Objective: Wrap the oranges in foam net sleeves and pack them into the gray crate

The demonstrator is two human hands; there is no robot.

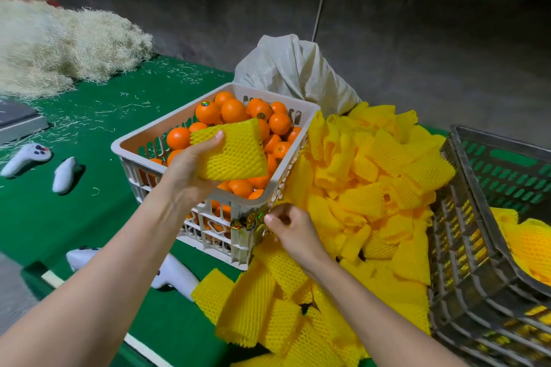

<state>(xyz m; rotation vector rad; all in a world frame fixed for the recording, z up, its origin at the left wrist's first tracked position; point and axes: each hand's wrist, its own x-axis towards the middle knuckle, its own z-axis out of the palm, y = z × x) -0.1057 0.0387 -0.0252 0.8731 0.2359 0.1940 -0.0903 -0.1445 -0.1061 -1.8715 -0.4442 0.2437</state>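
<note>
My left hand (190,167) holds a yellow foam net sleeve (234,152) above a white crate (238,235) full of bare oranges (232,110). My right hand (290,228) hovers at the white crate's near right corner, fingers pinched together at the edge of a big pile of yellow foam sleeves (378,188); whether it grips a sleeve is unclear. The gray crate (465,235) stands at the right, tilted, with a few yellow wrapped pieces (530,244) inside.
Green table cloth (89,208) under everything. White controllers (26,158) lie at the left and one (176,274) under my left forearm. A straw-like heap (59,48) sits far left, a white sack (292,68) behind the crates, a scale (18,119) at the left edge.
</note>
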